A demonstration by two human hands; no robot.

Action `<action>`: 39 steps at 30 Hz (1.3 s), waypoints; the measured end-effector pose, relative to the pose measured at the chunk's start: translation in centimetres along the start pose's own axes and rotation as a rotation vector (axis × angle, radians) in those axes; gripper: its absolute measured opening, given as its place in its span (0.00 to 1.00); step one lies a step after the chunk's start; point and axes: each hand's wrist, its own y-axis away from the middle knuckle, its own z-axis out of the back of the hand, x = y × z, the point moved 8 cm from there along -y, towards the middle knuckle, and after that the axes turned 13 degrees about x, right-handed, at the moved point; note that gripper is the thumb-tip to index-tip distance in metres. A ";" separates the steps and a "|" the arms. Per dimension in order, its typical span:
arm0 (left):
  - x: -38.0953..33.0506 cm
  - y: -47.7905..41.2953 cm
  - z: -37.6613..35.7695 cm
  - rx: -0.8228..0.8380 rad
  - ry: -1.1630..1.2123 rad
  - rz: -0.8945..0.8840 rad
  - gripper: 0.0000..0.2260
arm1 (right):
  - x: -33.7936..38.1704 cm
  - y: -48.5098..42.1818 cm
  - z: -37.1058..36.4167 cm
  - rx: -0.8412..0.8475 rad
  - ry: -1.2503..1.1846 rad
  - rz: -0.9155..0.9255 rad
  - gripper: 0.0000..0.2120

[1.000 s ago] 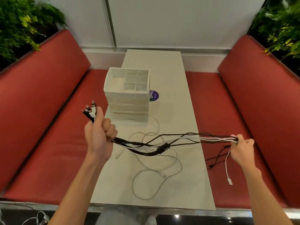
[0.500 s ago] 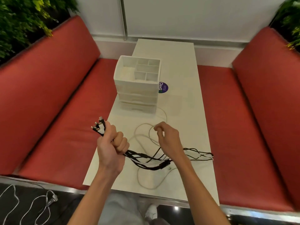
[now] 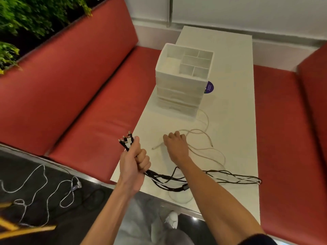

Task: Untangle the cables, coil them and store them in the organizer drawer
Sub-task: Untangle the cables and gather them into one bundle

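Observation:
My left hand (image 3: 134, 163) is shut around a bundle of dark cables (image 3: 221, 175), low over the table's near left corner. The plugs (image 3: 126, 141) stick up out of the fist. The rest of the bundle trails right, under my right forearm, to the table's right edge. My right hand (image 3: 175, 144) is down on the table with its fingers curled over a white cable (image 3: 201, 133). That cable's end (image 3: 154, 148) pokes out to the left of the hand. The white organizer (image 3: 178, 92), with drawers and an open compartment tray on top, stands farther back.
The white table (image 3: 233, 110) runs between two red benches (image 3: 92, 110). A purple round sticker (image 3: 209, 87) lies right of the organizer. More cables (image 3: 35, 190) lie on the dark floor at lower left. Plants (image 3: 26, 16) stand behind the left bench.
My right hand has let go of the stretched bundle's far end, which now lies on the table, and has come in to the white cable. The left fist has kept its hold.

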 end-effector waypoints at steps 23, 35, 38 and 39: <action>-3.6 -1.8 -5.1 0.142 0.003 -0.051 0.14 | 6.4 13.8 15.9 -0.253 -0.960 -0.030 0.07; -8.0 -6.1 -3.6 0.185 0.207 -0.023 0.20 | 4.4 11.6 18.2 -0.122 -0.759 0.009 0.10; -9.0 -6.8 -1.4 0.157 0.269 -0.009 0.22 | -3.2 11.4 18.2 -0.116 -0.294 -0.092 0.15; -9.7 -7.1 -0.3 0.141 0.279 -0.022 0.22 | -6.8 11.7 18.3 -0.139 -0.244 -0.163 0.18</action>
